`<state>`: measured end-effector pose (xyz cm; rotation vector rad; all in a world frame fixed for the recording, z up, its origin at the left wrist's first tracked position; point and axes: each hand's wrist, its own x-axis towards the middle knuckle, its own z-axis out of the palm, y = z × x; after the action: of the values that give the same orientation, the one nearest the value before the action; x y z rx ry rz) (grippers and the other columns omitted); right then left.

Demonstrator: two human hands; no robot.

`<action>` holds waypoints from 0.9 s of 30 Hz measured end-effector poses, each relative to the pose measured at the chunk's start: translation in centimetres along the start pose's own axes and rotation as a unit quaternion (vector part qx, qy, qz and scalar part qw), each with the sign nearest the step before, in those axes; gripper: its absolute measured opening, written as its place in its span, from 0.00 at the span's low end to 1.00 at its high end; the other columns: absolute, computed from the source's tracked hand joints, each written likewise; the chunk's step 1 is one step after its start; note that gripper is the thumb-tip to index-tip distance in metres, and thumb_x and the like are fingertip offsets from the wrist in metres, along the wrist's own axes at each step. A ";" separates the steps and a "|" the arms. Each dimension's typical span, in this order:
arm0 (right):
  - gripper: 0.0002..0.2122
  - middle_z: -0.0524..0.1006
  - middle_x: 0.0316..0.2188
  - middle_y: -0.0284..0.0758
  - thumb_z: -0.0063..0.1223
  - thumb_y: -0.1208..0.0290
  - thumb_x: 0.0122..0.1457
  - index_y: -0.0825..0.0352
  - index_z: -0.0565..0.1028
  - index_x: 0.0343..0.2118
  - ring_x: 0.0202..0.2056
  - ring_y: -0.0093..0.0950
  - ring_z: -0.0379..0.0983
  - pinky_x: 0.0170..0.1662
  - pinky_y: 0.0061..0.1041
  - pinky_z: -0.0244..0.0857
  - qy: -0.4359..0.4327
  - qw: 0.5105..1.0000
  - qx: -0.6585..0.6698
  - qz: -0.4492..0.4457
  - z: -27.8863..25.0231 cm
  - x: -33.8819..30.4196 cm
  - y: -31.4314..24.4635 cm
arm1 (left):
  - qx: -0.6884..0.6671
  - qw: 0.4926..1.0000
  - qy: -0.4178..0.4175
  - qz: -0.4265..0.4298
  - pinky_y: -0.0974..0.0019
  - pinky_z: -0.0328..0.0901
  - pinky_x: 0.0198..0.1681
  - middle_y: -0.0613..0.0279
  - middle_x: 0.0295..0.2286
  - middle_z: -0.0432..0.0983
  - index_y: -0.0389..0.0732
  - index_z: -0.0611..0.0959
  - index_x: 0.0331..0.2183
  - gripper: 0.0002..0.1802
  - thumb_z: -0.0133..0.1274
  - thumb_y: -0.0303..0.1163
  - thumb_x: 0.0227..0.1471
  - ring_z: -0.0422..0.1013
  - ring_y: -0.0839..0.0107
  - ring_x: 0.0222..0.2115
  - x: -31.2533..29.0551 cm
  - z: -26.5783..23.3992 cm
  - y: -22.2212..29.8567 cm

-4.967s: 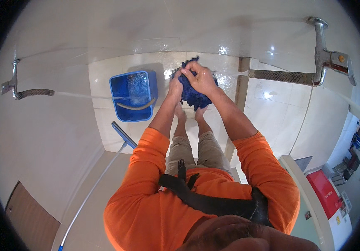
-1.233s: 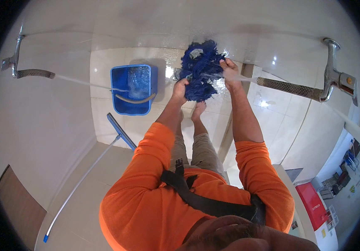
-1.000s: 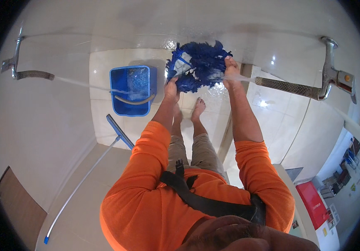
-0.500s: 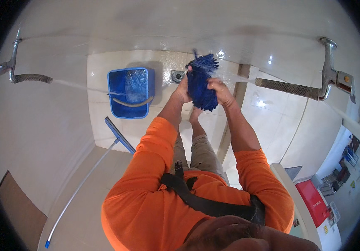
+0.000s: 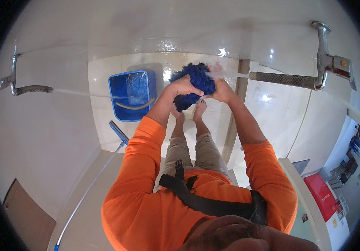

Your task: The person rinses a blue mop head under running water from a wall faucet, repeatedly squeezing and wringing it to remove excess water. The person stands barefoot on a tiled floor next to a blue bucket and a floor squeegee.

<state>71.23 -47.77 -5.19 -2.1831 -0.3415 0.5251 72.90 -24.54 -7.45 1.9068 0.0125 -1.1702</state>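
Observation:
A shaggy dark blue mop pad [image 5: 194,75] is bunched between my hands above the tiled floor. My left hand [image 5: 183,86] grips it from the near left side, thumb lying across its front. At its right edge, my right hand [image 5: 221,88] holds it with the thumb pointing inward and the fingers reaching upward, slightly blurred. Water from the right-hand tap [image 5: 286,79] sprays onto the pad and my right fingers. The pad's underside is hidden.
Left of my hands stands a blue bucket [image 5: 152,90] with water in it, and the left tap [image 5: 33,89] jets into it. A squeegee [image 5: 119,132] with a long pole leans nearby. My bare feet [image 5: 200,109] are below the pad. A raised ledge [image 5: 235,113] runs to the right.
The pad has turned from a long upright shape into a slanted, bunched one. My left thumb now crosses its front, and my right fingers have moved up into the water spray.

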 end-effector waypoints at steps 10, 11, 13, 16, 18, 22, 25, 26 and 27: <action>0.36 0.73 0.54 0.38 0.72 0.77 0.44 0.66 0.67 0.58 0.56 0.34 0.69 0.57 0.30 0.66 -0.046 0.965 0.257 0.027 2.8 2.7 0.6 | 0.059 0.950 0.233 0.199 0.56 0.64 0.59 0.45 0.48 0.76 0.41 0.80 0.50 0.30 0.67 0.33 0.42 0.70 0.49 0.53 -2.6 2.0 -0.1; 0.33 0.74 0.53 0.39 0.70 0.79 0.44 0.66 0.68 0.57 0.56 0.36 0.70 0.57 0.31 0.66 -0.011 0.976 0.217 -0.008 2.9 2.8 0.3 | 0.060 0.931 0.296 0.207 0.58 0.65 0.57 0.46 0.47 0.77 0.39 0.81 0.49 0.28 0.66 0.31 0.43 0.72 0.51 0.51 -2.8 2.5 -0.1; 0.29 0.75 0.51 0.40 0.66 0.81 0.45 0.66 0.71 0.54 0.55 0.40 0.70 0.58 0.34 0.65 0.061 0.986 0.137 -0.074 2.7 2.3 -2.4 | 0.060 0.882 0.412 0.220 0.60 0.68 0.54 0.48 0.45 0.78 0.37 0.82 0.47 0.24 0.64 0.26 0.44 0.74 0.56 0.48 -3.6 4.6 0.2; 0.26 0.74 0.50 0.44 0.60 0.83 0.45 0.66 0.73 0.53 0.54 0.45 0.70 0.59 0.36 0.64 0.058 0.992 0.059 -0.100 2.1 1.9 -6.3 | -0.264 0.795 0.527 0.143 0.65 0.71 0.46 0.56 0.41 0.81 0.35 0.83 0.44 0.21 0.62 0.20 0.44 0.77 0.67 0.41 -2.1 8.8 -1.4; 0.25 0.75 0.50 0.44 0.59 0.83 0.46 0.66 0.74 0.52 0.54 0.46 0.70 0.59 0.37 0.63 0.059 0.992 0.055 -0.100 2.5 1.2 -7.0 | -0.249 0.804 0.533 0.083 0.67 0.72 0.43 0.61 0.39 0.81 0.35 0.83 0.43 0.21 0.62 0.18 0.43 0.76 0.72 0.38 -0.7 11.3 -5.3; 0.23 0.75 0.50 0.45 0.60 0.80 0.50 0.65 0.74 0.53 0.53 0.47 0.69 0.58 0.42 0.63 0.080 0.991 0.053 -0.091 3.5 0.5 -5.9 | -0.204 0.874 0.435 0.069 0.60 0.71 0.45 0.59 0.31 0.83 0.37 0.81 0.47 0.27 0.65 0.37 0.45 0.79 0.59 0.35 -3.4 9.5 -3.9; 0.21 0.76 0.49 0.45 0.61 0.79 0.52 0.67 0.76 0.52 0.53 0.44 0.70 0.59 0.37 0.63 0.105 0.991 0.062 -0.057 4.4 0.1 -5.1 | -0.255 0.906 0.324 0.098 0.56 0.70 0.48 0.55 0.36 0.82 0.36 0.78 0.51 0.34 0.62 0.50 0.50 0.78 0.59 0.40 -6.5 7.5 -3.6; 0.20 0.77 0.49 0.45 0.62 0.79 0.53 0.68 0.76 0.51 0.53 0.42 0.71 0.59 0.34 0.63 0.115 0.990 0.068 -0.039 4.5 0.2 -5.1 | -0.389 0.844 0.359 0.085 0.55 0.69 0.50 0.53 0.40 0.80 0.37 0.76 0.53 0.37 0.59 0.56 0.51 0.77 0.59 0.43 -7.2 7.2 -5.4; 0.19 0.77 0.48 0.44 0.62 0.78 0.54 0.69 0.76 0.50 0.53 0.41 0.71 0.58 0.33 0.63 0.122 0.983 0.140 0.009 4.2 0.3 -5.0 | -0.513 0.765 0.383 0.070 0.54 0.68 0.52 0.51 0.44 0.78 0.37 0.75 0.55 0.41 0.56 0.61 0.52 0.75 0.59 0.45 -7.6 7.1 -8.2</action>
<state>69.16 -41.79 -3.64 -1.9500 -0.1084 0.2894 60.16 -21.15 -8.58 1.1835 0.7809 -0.0711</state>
